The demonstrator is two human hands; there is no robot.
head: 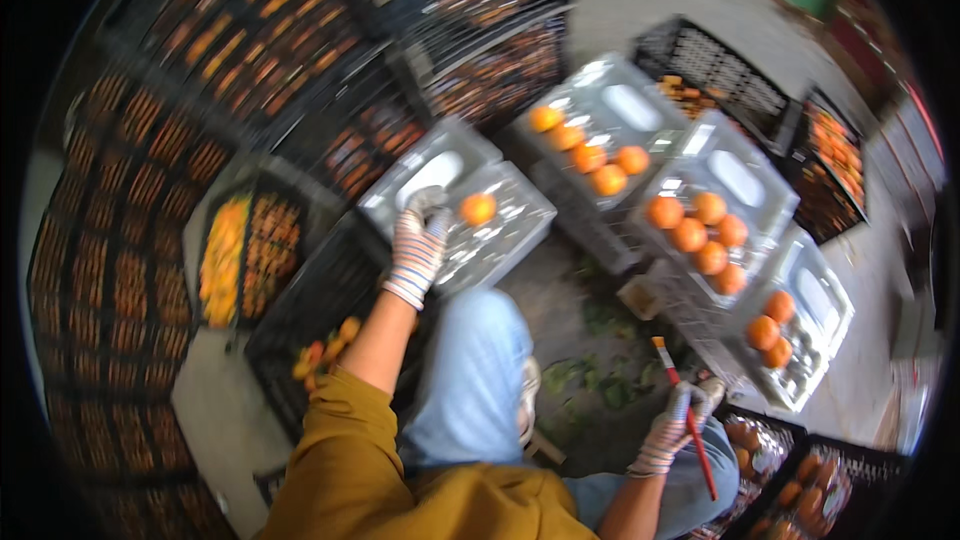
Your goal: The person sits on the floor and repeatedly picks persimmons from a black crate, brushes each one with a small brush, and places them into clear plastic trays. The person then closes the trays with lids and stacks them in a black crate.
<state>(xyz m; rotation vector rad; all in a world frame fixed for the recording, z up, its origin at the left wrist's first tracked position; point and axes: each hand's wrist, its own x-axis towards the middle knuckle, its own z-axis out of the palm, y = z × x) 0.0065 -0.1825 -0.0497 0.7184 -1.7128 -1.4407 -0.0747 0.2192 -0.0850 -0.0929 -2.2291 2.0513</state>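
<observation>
My left hand [421,244], in a striped knit glove, rests at the near edge of an opened clear plastic box [517,221] above my knee; blur hides whether its fingers grip the box. One orange fruit [478,209] lies in that box, right of the hand. My right hand [679,420], gloved the same way, is closed around a slim red-handled brush [696,439], its pale tip pointing up, over my other knee. Three more lined trays hold orange fruit: one at upper centre [634,109], one to its right [739,165] and a third farther right [817,307].
Stacked black crates [112,240] of fruit line the left and top. A black crate [300,315] with fruit stands beside my left arm. Other fruit crates stand at upper right [720,60] and lower right [855,457]. Green leaves [611,390] litter the floor between my legs and the trays.
</observation>
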